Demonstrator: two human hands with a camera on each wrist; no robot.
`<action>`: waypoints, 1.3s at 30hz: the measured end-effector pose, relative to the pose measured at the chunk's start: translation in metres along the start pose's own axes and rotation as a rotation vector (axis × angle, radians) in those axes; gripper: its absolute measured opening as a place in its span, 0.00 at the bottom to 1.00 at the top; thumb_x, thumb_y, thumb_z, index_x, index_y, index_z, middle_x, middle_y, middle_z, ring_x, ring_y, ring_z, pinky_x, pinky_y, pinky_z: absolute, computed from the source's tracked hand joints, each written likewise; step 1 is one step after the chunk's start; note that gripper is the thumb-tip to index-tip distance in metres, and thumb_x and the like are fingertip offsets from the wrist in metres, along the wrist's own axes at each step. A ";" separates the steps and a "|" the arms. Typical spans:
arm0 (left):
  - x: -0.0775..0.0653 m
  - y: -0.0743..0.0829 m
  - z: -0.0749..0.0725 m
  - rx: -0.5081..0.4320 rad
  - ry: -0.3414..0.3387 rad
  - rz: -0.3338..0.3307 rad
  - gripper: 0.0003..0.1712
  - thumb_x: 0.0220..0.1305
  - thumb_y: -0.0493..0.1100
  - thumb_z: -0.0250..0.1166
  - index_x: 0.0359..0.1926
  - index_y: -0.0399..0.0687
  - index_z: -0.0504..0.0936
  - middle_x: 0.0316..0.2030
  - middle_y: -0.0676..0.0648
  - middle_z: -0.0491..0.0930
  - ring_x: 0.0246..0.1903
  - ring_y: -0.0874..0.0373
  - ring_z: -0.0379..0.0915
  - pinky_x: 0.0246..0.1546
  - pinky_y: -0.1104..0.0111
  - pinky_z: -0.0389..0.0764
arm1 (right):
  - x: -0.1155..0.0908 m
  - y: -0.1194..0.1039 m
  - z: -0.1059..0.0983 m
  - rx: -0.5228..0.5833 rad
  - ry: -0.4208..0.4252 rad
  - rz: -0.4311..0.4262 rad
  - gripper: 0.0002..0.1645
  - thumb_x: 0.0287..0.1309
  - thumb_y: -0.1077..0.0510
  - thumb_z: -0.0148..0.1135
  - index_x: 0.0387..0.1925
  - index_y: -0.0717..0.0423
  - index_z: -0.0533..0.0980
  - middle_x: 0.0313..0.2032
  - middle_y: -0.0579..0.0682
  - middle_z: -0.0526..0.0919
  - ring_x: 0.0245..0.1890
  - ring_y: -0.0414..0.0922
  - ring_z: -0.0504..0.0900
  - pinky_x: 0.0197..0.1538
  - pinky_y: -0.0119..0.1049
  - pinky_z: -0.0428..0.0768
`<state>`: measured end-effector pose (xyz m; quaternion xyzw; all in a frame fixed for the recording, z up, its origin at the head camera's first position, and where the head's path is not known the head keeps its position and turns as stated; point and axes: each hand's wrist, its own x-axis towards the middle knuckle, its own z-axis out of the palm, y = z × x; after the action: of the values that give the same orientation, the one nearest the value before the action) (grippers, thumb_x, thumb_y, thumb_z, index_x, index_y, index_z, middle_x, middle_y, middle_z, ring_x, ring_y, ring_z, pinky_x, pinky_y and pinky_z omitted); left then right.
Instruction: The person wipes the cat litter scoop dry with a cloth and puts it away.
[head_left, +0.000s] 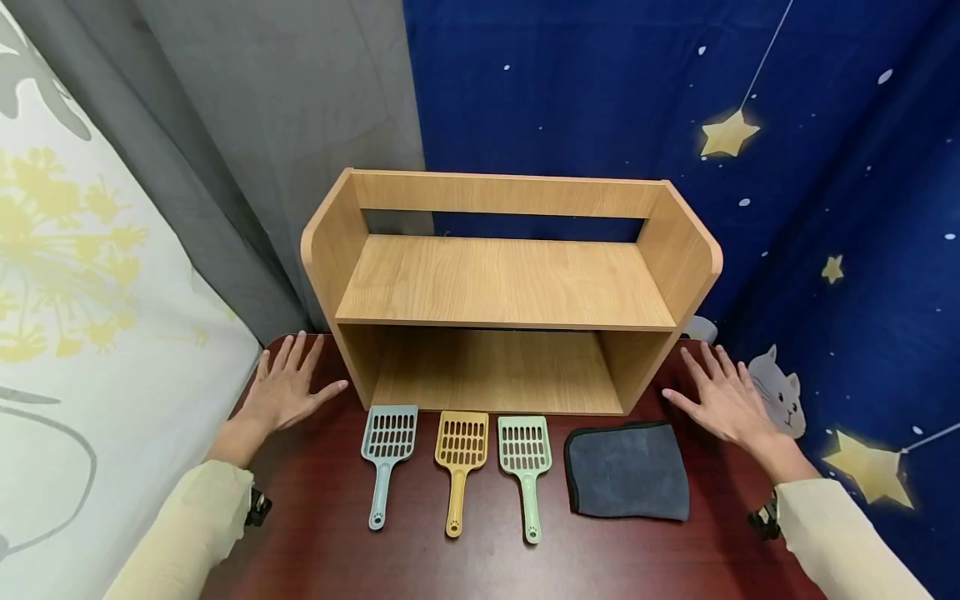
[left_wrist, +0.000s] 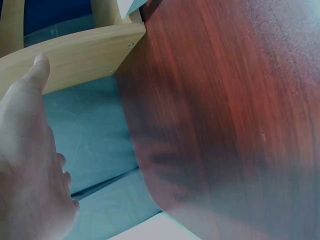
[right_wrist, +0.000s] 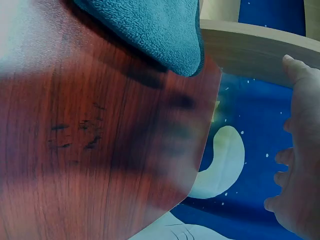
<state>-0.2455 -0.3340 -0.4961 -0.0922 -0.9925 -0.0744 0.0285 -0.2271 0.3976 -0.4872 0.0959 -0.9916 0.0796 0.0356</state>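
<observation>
Beside the left end of a wooden two-tier shelf [head_left: 502, 283], my left hand [head_left: 287, 390] is spread with straight fingers and holds nothing. My right hand [head_left: 723, 398] is likewise spread at the shelf's right end, nearest a folded grey cloth [head_left: 628, 472]. In a row before the shelf lie three slotted litter scoops: a blue one [head_left: 382, 492], a yellow one [head_left: 455, 500] and a green one [head_left: 530, 504]. In the left wrist view the thumb of the left hand [left_wrist: 30, 150] overlaps the shelf's side panel [left_wrist: 85, 52]; whether they touch I cannot tell.
A dark red-brown table [head_left: 322, 542] carries everything. Behind it hang a grey curtain [head_left: 285, 100] and a blue star-patterned curtain [head_left: 570, 92]. White patterned fabric [head_left: 90, 467] borders the left side. Both shelf tiers hold nothing visible.
</observation>
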 end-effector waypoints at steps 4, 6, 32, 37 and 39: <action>-0.003 0.002 0.003 0.007 -0.009 0.004 0.61 0.71 0.77 0.54 0.85 0.40 0.47 0.81 0.26 0.44 0.80 0.28 0.40 0.74 0.30 0.41 | -0.006 -0.001 0.001 0.006 0.028 -0.021 0.57 0.71 0.26 0.55 0.82 0.61 0.55 0.80 0.75 0.49 0.80 0.72 0.43 0.74 0.75 0.43; -0.005 0.004 0.004 0.008 -0.006 0.007 0.61 0.71 0.77 0.54 0.85 0.40 0.47 0.81 0.26 0.45 0.80 0.28 0.42 0.74 0.30 0.41 | -0.009 -0.001 0.001 0.008 0.042 -0.034 0.56 0.71 0.27 0.56 0.82 0.60 0.56 0.79 0.75 0.51 0.80 0.72 0.44 0.74 0.75 0.44; -0.056 0.026 0.038 -0.033 0.086 0.069 0.59 0.68 0.73 0.63 0.82 0.37 0.57 0.78 0.25 0.55 0.76 0.28 0.55 0.72 0.33 0.55 | -0.060 -0.020 0.009 -0.056 0.162 -0.218 0.50 0.65 0.35 0.69 0.76 0.62 0.68 0.72 0.72 0.69 0.72 0.71 0.65 0.70 0.69 0.63; -0.066 0.034 0.043 -0.055 0.082 0.073 0.59 0.68 0.73 0.64 0.82 0.37 0.56 0.78 0.25 0.55 0.75 0.28 0.55 0.72 0.33 0.56 | -0.072 -0.029 0.018 -0.050 0.178 -0.256 0.51 0.63 0.36 0.71 0.76 0.61 0.68 0.71 0.70 0.71 0.71 0.69 0.67 0.73 0.62 0.64; -0.070 0.038 0.044 -0.063 0.092 0.079 0.59 0.67 0.72 0.65 0.82 0.36 0.58 0.78 0.25 0.56 0.75 0.28 0.56 0.71 0.33 0.57 | -0.078 -0.033 0.022 -0.050 0.180 -0.265 0.50 0.63 0.37 0.71 0.76 0.61 0.68 0.71 0.69 0.71 0.71 0.68 0.68 0.75 0.59 0.62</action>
<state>-0.1717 -0.3029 -0.5392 -0.1286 -0.9830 -0.1085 0.0739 -0.1458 0.3757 -0.5109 0.2177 -0.9647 0.0577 0.1367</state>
